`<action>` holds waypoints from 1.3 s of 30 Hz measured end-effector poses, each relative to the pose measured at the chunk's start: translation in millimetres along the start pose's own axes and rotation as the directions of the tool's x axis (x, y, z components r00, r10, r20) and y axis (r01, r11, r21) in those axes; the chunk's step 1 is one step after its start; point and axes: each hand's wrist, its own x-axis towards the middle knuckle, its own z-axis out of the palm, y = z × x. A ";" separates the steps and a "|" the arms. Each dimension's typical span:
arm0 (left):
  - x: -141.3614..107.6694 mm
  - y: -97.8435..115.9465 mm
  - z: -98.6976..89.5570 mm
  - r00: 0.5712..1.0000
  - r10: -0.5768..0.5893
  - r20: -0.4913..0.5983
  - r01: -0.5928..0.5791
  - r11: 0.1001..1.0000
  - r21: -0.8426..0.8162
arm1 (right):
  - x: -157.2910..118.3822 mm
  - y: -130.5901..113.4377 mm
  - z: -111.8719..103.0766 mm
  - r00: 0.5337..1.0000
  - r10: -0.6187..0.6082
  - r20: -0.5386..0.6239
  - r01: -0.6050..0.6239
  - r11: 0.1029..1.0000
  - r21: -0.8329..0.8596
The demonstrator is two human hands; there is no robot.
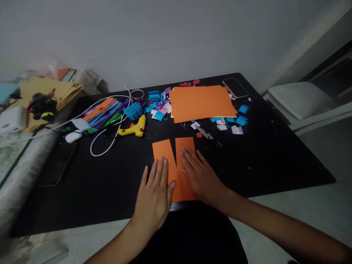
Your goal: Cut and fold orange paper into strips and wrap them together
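Two strips of plain, matte orange paper, evenly coloured and straight-edged, are laid flat at six o'clock of the view, along the near edge of the black table (pixel 101 187). The left strip (pixel 171 167) is tilted towards eleven o'clock, while the right strip (pixel 184 187) is pointed almost to twelve. A dark wedge of tabletop is left between them, narrowed towards six o'clock, where their near ends are met; whether they are joined there cannot be told. The left strip is pressed by the left hand (pixel 154 192), palm down, thumb spread wide. The right strip is partly covered by the right hand (pixel 202 179), laid flat with fingers extended. From the strips, larger orange sheets (pixel 202 102) are stacked at one o'clock, and a yellow glue gun (pixel 134 128) is placed at ten.
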 end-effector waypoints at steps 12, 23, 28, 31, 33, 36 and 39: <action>-7.7 -8.7 -1.4 1.000 -0.029 -0.010 0.029 0.999 -0.014 | -0.3 1.9 3.7 1.000 -0.006 -0.019 0.006 1.000 -0.006; -12.3 -14.1 -0.1 0.998 -0.055 -0.009 0.055 0.998 -0.008 | 0.9 1.8 -1.4 1.000 -0.010 0.003 0.011 1.000 -0.012; -15.8 -16.2 1.1 0.998 -0.069 -0.013 0.069 0.998 0.012 | -0.2 2.6 0.0 1.000 -0.015 -0.016 0.015 1.000 -0.013; -17.6 -20.4 0.8 0.996 -0.092 -0.020 0.092 0.996 0.008 | 0.2 3.1 -0.6 1.000 -0.018 -0.010 0.018 1.000 -0.022; -18.6 -25.8 -1.7 0.996 -0.087 -0.009 0.087 0.996 -0.003 | 1.6 6.1 -2.8 1.000 -0.030 0.002 0.030 0.999 -0.019; -20.1 -36.0 -9.7 0.999 -0.032 0.028 0.034 0.998 -0.060 | 6.7 16.9 -10.2 0.995 -0.086 0.041 0.085 0.996 0.030; -21.7 -43.6 -18.5 0.998 0.000 0.062 0.009 0.990 -0.144 | 15.6 30.3 -20.3 0.992 -0.106 0.070 0.097 0.988 0.124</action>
